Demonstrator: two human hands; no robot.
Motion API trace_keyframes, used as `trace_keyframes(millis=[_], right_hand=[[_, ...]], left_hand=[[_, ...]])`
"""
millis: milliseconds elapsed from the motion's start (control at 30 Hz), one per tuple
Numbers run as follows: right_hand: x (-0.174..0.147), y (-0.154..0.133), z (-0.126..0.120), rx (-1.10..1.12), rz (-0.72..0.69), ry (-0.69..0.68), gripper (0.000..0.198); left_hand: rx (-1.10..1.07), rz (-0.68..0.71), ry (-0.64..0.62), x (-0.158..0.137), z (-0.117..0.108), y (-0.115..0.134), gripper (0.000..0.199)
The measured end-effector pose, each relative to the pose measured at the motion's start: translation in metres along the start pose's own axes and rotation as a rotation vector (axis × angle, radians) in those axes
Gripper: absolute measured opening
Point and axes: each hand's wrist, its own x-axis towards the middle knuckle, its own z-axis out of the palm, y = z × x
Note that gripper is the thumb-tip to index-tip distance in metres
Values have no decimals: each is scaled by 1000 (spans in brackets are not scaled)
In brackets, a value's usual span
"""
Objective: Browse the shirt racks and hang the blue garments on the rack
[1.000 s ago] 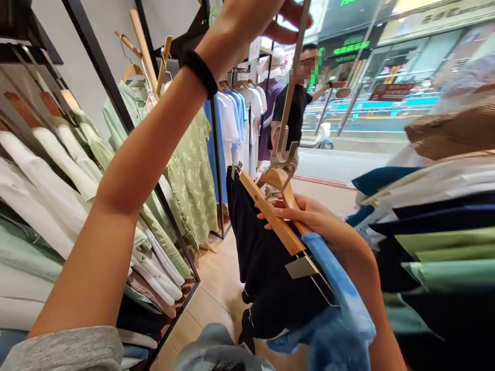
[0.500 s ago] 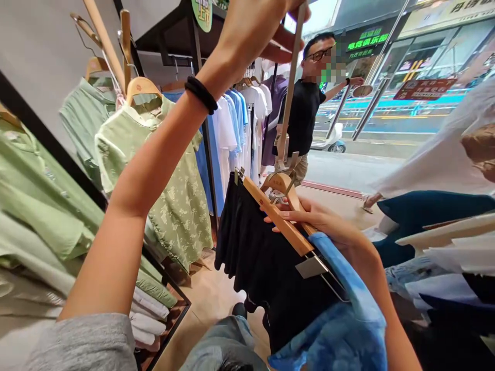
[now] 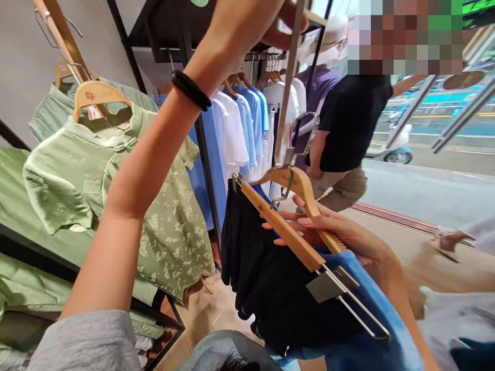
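Observation:
My left hand [image 3: 247, 26], with a black band at the wrist, is raised at the top of the view, fingers closed around a long metal pole [image 3: 290, 82]. The pole's lower end meets the hooks above a curved wooden hanger [image 3: 303, 188]. My right hand [image 3: 348, 234] grips that hanger, its fingers reaching behind a straight wooden clip hanger [image 3: 286, 234]. A black garment [image 3: 266, 278], shorts or a skirt, hangs from the clip hanger. Behind it, a blue shirt [image 3: 398, 330] hangs on the curved hanger. My left fingertips are partly cut off by the frame.
Green shirts [image 3: 112, 170] hang on a rack at left. White shirts [image 3: 232, 134] and blue ones hang farther back. A person in a black top [image 3: 356, 123] stands near the glass doorway. White clothing [image 3: 456, 319] lies at lower right.
The view has shifted, and the person in black appears nearer and larger. The hangers and garments sit slightly lower and farther right; both hands keep their hold.

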Motion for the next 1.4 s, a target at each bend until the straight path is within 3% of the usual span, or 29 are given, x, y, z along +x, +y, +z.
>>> trace_keyframes(millis=[200, 400, 533, 700, 900, 1067, 1233, 1400], right_hand=[[70, -35, -71, 22, 116, -328, 43], [144, -70, -128, -13, 176, -594, 49], [186, -79, -149, -54, 209, -673, 52], [234, -75, -167, -152, 255, -669, 65], [277, -58, -179, -149, 281, -746, 64], [307, -49, -196, -135, 304, -746, 64], [333, -55, -231, -127, 344, -779, 69], [363, -70, -286, -178, 345, -851, 64]], left_hand=[[234, -58, 235, 22, 25, -38, 33], [381, -137, 332, 42, 40, -66, 20], [447, -242, 461, 57, 52, -82, 20], [580, -428, 580, 67, 63, -118, 17], [612, -402, 551, 68, 72, -170, 15], [542, -360, 485, 76, 88, -198, 19], [532, -264, 460, 83, 123, -222, 27], [608, -220, 480, 108, 175, -257, 28]])
